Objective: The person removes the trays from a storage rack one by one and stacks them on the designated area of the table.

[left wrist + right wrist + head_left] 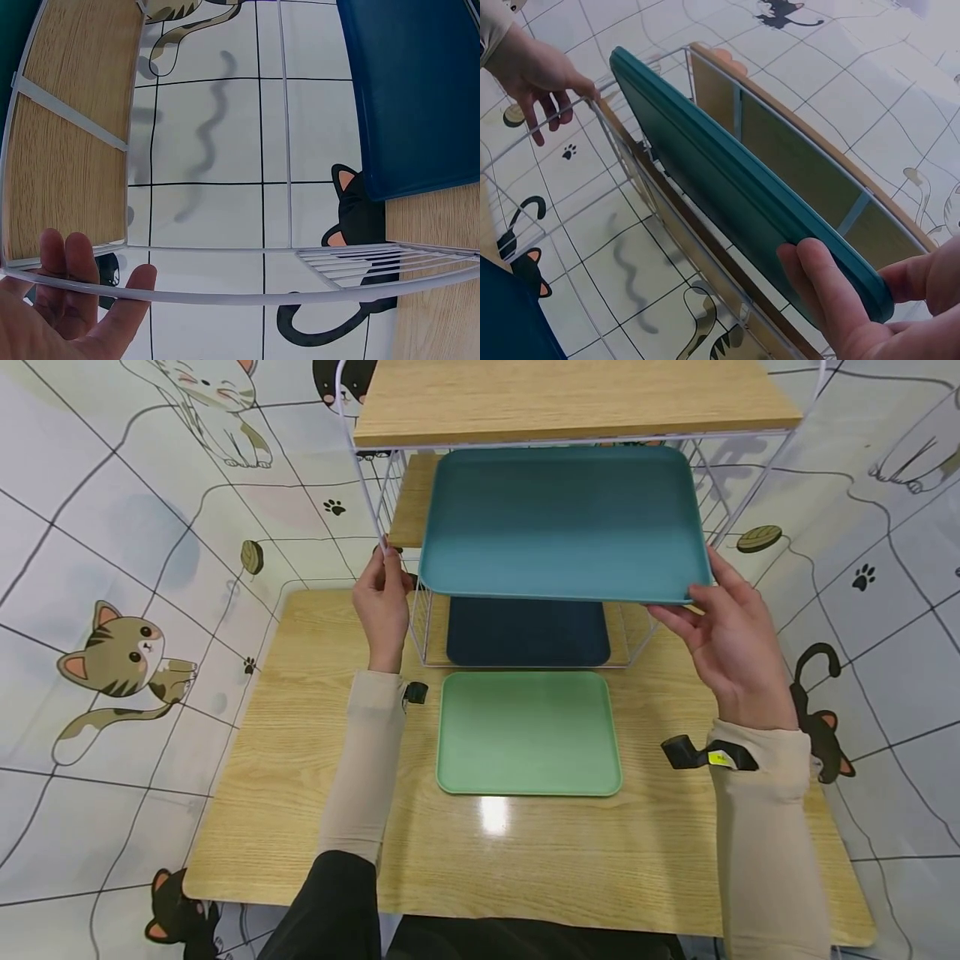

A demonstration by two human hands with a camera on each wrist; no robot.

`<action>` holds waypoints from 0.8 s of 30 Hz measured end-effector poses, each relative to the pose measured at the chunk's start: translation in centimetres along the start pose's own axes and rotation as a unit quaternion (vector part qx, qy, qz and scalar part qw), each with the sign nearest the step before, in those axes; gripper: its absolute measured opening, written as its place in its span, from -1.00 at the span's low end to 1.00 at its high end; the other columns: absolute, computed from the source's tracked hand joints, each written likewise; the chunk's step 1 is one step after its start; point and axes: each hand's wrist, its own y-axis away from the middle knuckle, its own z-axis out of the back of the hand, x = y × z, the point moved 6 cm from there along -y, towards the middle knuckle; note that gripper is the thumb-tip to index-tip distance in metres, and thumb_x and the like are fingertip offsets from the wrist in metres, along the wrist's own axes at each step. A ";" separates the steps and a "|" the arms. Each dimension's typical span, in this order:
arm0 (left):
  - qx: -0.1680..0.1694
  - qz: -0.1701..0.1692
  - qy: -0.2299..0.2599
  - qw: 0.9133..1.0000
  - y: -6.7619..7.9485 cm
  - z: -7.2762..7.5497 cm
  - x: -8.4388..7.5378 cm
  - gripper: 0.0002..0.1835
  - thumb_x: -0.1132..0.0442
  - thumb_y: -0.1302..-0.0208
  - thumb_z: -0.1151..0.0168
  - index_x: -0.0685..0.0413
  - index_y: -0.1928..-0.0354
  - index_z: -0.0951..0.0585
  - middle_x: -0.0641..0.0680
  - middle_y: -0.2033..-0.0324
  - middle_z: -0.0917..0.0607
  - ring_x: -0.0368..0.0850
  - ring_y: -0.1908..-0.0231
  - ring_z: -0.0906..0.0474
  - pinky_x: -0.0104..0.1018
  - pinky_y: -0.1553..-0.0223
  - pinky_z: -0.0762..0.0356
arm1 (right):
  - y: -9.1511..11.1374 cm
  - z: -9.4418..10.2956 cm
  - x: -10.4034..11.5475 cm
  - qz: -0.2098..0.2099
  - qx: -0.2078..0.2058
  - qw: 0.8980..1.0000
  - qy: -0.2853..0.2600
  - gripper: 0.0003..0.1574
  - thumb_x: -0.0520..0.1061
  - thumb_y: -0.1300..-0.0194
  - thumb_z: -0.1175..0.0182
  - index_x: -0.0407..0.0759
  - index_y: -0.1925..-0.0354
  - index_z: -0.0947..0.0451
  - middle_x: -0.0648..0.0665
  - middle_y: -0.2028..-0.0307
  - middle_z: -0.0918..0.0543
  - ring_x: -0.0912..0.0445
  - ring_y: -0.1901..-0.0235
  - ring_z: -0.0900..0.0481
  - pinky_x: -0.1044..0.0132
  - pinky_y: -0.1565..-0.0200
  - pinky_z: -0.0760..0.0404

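Teal tray point(562, 522) juts from the front of a white wire rack point(225, 298), over the middle shelf point(411, 502), and I take it as the centre of a clock with twelve pointing away from the person. Whether its underside meets that shelf I can't tell from where I stand. At four o'clock the right hand point(731, 639) has the tray's near corner pinched, thumb above and fingers below. At eight, the left hand point(384, 610) grips the rack's wire near the shelf's front corner, thumb and forefinger close together. A wooden top board point(577, 397) spans the rack at twelve, higher than the tray. Straight down at six, a dark blue tray point(528, 633) lies in the bottom of the rack, and farther along the same line a light green tray point(528, 733) lies flat on the wooden table point(262, 735), just in front of the rack. Both forearms wear beige sleeves point(363, 752), with a black strap point(681, 752) at the right wrist. White tiled walls point(90, 560) stand around the table; a striped cat point(123, 656) is drawn on one between eight and nine, a black cat point(823, 735) on another, past the right hand at four
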 end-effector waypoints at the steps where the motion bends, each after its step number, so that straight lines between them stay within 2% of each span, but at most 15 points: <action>1: 0.000 0.000 -0.002 1.000 0.0 0.0 0.0 -0.69 0.20 -0.57 -0.11 0.25 -0.08 -0.72 -0.15 0.67 -0.51 -0.21 0.55 -0.46 -0.42 0.37 -0.42 | 0.2 0.0 0.0 0.002 0.002 1.000 -0.002 -0.27 -0.36 -0.58 0.08 -0.07 -0.60 -0.12 -0.30 -0.52 -0.15 -0.08 0.06 -0.77 0.25 0.05 -0.70; 3: 0.001 0.003 -0.003 1.000 0.0 0.0 0.0 -0.69 0.18 -0.57 -0.12 0.21 -0.07 -0.73 -0.10 0.67 -0.52 -0.14 0.54 -0.48 -0.42 0.35 -0.44 | 0.5 0.0 0.0 0.007 0.004 1.000 -0.004 -0.29 -0.37 -0.58 0.08 -0.08 -0.59 -0.14 -0.31 -0.51 -0.16 -0.08 0.08 -0.78 0.24 0.06 -0.70; 7: 0.005 0.014 -0.004 1.000 0.1 0.1 0.1 -0.70 0.13 -0.57 -0.12 0.12 -0.05 -0.75 0.13 0.62 -0.55 0.07 0.48 -0.50 -0.39 0.33 -0.46 | 1.4 0.2 -0.2 0.011 -0.003 1.000 0.000 -0.29 -0.38 -0.57 0.07 -0.09 -0.58 -0.16 -0.32 -0.50 -0.18 -0.08 0.10 -0.79 0.23 0.08 -0.71; 10: 0.007 0.014 -0.005 1.000 0.2 0.1 0.1 -0.70 0.11 -0.57 -0.11 0.09 -0.03 -0.76 0.21 0.59 -0.56 0.07 0.46 -0.52 -0.38 0.30 -0.50 | 2.1 0.4 -0.3 0.015 -0.007 1.000 0.012 -0.28 -0.36 -0.57 0.06 -0.08 -0.59 -0.14 -0.30 -0.50 -0.18 -0.06 0.09 -0.79 0.24 0.08 -0.70; 15: 0.006 0.010 -0.002 1.000 0.1 0.1 0.0 -0.70 0.11 -0.57 -0.12 0.10 0.00 -0.77 0.13 0.61 -0.57 -0.06 0.48 -0.55 -0.37 0.26 -0.56 | 3.1 0.6 -0.5 0.029 0.005 1.000 0.008 -0.32 -0.38 -0.57 0.07 -0.12 -0.56 -0.20 -0.28 -0.42 -0.28 -0.09 0.10 -0.79 0.21 0.07 -0.70; 19: 0.007 0.013 -0.003 1.000 0.1 0.1 0.1 -0.69 0.11 -0.57 -0.12 0.11 -0.02 -0.76 -0.02 0.65 -0.57 -0.14 0.51 -0.54 -0.38 0.27 -0.54 | 3.8 0.7 -0.6 0.037 0.015 0.999 -0.020 -0.34 -0.43 -0.56 0.10 -0.18 -0.53 -0.25 -0.28 -0.34 -0.34 -0.09 0.19 -0.79 0.19 0.09 -0.71; 24: 0.006 0.013 -0.001 1.000 0.2 0.1 -0.1 -0.68 0.15 -0.58 -0.10 0.12 -0.11 -0.73 -0.14 0.66 -0.55 -0.24 0.53 -0.50 -0.40 0.33 -0.45 | 4.5 1.0 -0.9 0.035 0.015 0.999 -0.027 -0.33 -0.45 -0.55 0.10 -0.16 -0.53 -0.25 -0.27 -0.35 -0.41 -0.11 0.15 -0.79 0.17 0.09 -0.71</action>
